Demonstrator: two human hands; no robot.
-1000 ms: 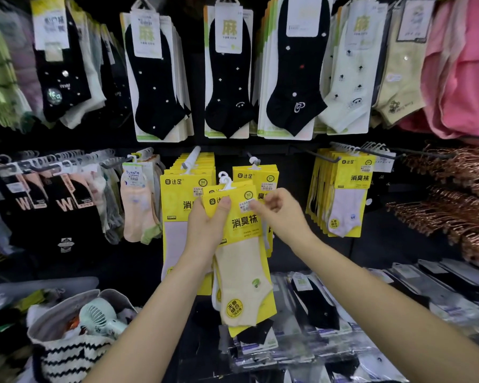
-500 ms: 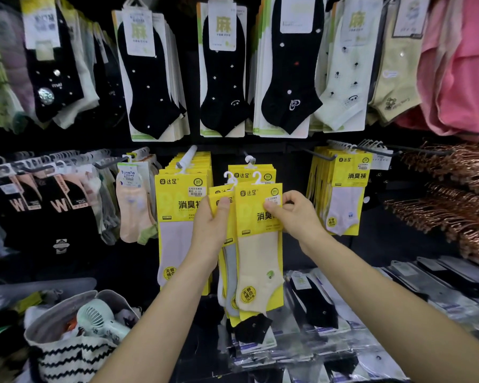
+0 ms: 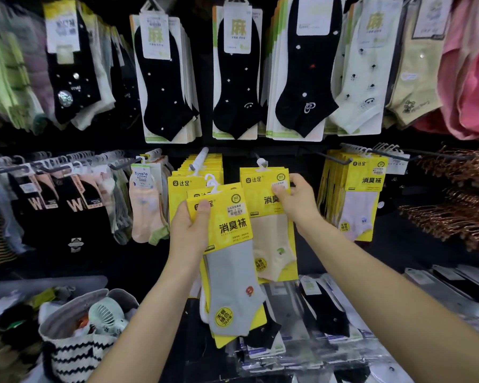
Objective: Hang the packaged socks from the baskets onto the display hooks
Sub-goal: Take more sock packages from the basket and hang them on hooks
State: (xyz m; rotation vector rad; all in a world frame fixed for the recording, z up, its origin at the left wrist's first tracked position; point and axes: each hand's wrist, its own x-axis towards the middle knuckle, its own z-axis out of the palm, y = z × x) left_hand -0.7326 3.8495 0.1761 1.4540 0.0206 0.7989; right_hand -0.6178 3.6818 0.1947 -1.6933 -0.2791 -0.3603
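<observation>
Our right hand (image 3: 299,201) pinches the top corner of the cream-sock pack (image 3: 271,244), hanging just below the tip of the middle hook (image 3: 261,162); we judge its hanger barely seated, so releasing early could drop it. Below and left of that hook, our left hand (image 3: 190,236) clamps the grey-sock stack (image 3: 233,244), whose rear packs could slip.

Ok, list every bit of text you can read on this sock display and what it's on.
"消臭袜": grey sock pack in the left hand
"达足": cream sock pack pinched by the right hand
"达足" and "消臭袜": yellow pack hanging at right
"麻": white header card in the top row
"TuYaYa": peach sock tag
"W": dark socks at left
Price stickers and round seals: too small to read.
</observation>
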